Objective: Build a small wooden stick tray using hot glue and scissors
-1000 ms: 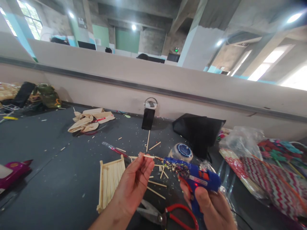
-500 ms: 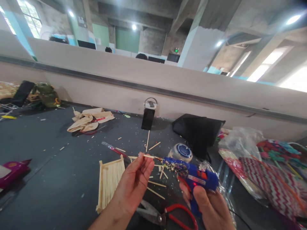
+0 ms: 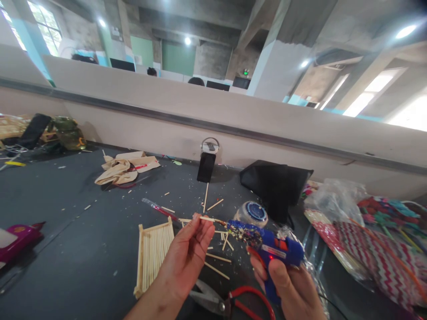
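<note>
The left hand (image 3: 188, 249) pinches a short stick (image 3: 207, 218) against the nozzle of the blue glue gun (image 3: 267, 242) in the right hand (image 3: 290, 284).

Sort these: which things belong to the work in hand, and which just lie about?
Likely work things:
blue glue gun, in right hand
thin stick, in left hand
slatted stick panel
cutters

Probably just lying about:
phone
black bag
purple tool
tan bundle

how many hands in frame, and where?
2: left hand pinching a thin stick near the nozzle, right hand holding the blue glue gun. No others visible.
</note>
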The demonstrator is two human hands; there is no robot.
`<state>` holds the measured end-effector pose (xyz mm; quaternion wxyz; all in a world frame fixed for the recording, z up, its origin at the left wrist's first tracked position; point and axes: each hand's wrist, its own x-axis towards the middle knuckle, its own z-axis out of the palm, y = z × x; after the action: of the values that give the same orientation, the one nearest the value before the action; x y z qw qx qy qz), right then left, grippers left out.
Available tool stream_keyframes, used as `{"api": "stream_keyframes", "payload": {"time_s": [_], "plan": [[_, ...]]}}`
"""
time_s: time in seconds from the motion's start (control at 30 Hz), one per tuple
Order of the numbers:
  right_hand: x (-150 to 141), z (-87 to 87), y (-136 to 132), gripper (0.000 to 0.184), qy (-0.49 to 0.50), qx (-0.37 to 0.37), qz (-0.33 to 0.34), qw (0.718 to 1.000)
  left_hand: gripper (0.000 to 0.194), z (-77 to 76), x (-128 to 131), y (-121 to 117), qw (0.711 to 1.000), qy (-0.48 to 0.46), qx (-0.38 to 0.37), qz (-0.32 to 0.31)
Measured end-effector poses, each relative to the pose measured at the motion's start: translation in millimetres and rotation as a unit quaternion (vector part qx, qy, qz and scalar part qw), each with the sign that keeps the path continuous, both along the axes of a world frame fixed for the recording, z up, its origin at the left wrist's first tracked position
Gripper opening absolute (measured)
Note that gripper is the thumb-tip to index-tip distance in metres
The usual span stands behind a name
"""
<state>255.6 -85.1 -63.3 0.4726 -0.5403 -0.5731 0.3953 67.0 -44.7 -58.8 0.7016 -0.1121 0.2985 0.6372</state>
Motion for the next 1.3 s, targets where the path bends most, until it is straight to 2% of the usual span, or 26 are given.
{"api": "stream_keyframes", "payload": {"time_s": [0.23,0.53,0.9,1.3], "plan": [[3.2,-3.3,0.0,0.04,0.016,-0.001,0.014,1.0,0.014,0.3,0.0,0.7,1.0,0.001,-0.009,-0.001],[7.1,-10.1,-0.2,0.037,0.026,-0.018,-0.008,0.999,0.013,0.0,-1.4,1.2,1.0,-0.004,-0.003,-0.004],[7.6,-10.1,-1.6,0.042,0.0,-0.011,-0.001,1.0,0.014,1.2,-1.6,1.2,1.0,-0.004,-0.005,-0.002],[7.8,-9.1,2.0,0.039,0.0,-0.008,0.001,1.0,0.013,-0.6,-1.0,0.3,1.0,0.001,0.0,-0.007]]}}
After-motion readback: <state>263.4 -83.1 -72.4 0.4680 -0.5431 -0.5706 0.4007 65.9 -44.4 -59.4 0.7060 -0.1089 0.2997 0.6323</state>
